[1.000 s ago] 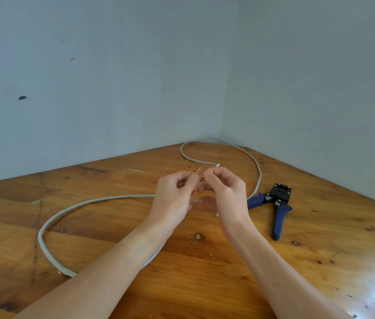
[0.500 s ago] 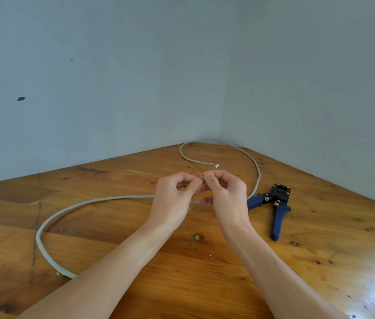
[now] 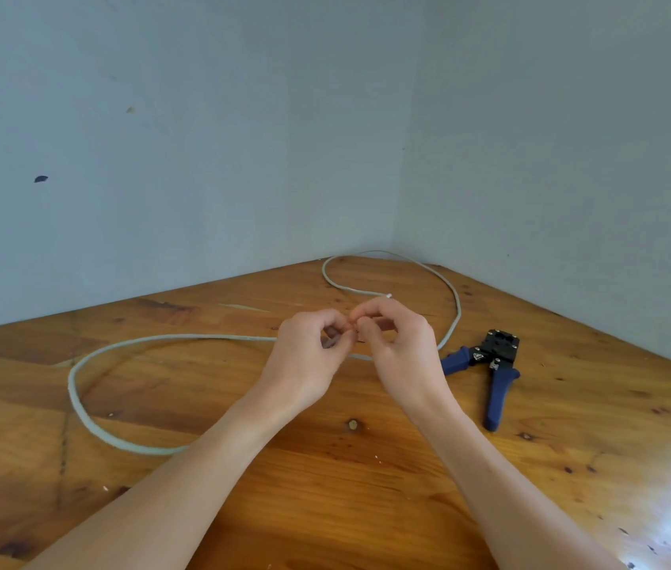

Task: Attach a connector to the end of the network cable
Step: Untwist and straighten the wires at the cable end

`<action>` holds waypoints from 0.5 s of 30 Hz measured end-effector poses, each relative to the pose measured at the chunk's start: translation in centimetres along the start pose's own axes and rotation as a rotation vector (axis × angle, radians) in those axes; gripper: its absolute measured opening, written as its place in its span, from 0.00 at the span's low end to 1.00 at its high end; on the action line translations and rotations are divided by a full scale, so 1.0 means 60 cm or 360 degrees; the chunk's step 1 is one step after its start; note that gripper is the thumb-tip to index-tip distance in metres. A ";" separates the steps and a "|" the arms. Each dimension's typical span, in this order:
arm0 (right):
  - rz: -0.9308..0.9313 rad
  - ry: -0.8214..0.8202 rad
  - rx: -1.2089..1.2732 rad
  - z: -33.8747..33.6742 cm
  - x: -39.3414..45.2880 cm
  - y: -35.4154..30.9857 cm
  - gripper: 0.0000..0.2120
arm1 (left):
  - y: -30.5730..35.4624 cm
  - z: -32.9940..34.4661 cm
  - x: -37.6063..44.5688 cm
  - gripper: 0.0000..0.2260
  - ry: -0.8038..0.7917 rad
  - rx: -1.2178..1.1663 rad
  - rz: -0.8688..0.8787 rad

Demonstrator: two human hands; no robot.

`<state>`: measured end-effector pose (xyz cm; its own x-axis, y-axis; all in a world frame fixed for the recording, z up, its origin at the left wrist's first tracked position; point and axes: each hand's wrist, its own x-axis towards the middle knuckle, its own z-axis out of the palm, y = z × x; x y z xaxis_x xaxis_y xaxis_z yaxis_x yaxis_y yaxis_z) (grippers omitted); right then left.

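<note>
**Cable end held up between both hands, wires being worked**

Both hands meet above the wooden counter, raised toward the camera — a height that, I judge, lets the person see the fine wires at the cable's tip. The left hand has its fingers curled, pinching the end of the grey network cable; the right hand is curled too, its fingertips nipping something tiny and orange-tinted at the point where the hands touch. Whether that is bare wire or a connector is too small to tell.

The cable's slack lies in a wide loop on the counter to the left, and another run curves behind the hands toward the wall corner, its far end lying free — probably left loose so nothing tugs at the held tip.

The blue-handled crimping tool rests just right of the right hand, untouched, handles spread — within easy reach for the crimp, which looks not yet begun.
</note>
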<state>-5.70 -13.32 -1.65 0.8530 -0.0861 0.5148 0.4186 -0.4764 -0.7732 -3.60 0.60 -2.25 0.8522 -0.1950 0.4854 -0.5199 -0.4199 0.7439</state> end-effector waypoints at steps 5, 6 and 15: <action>0.0021 -0.0050 -0.0177 -0.003 0.004 0.010 0.08 | -0.007 -0.008 0.005 0.06 -0.0034 0.0140 0.0048; 0.0018 -0.0059 -0.0213 -0.003 0.005 0.012 0.08 | -0.008 -0.009 0.006 0.06 -0.0044 0.0161 0.0063; -0.0091 -0.0111 -0.0506 0.000 0.008 0.021 0.06 | -0.019 -0.009 0.008 0.06 -0.0076 0.0228 0.0106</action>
<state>-4.77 -13.94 -2.38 0.8548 0.0037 0.5190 0.3575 -0.7291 -0.5836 -2.62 1.46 -2.64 0.8196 -0.2674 0.5067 -0.5647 -0.5259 0.6360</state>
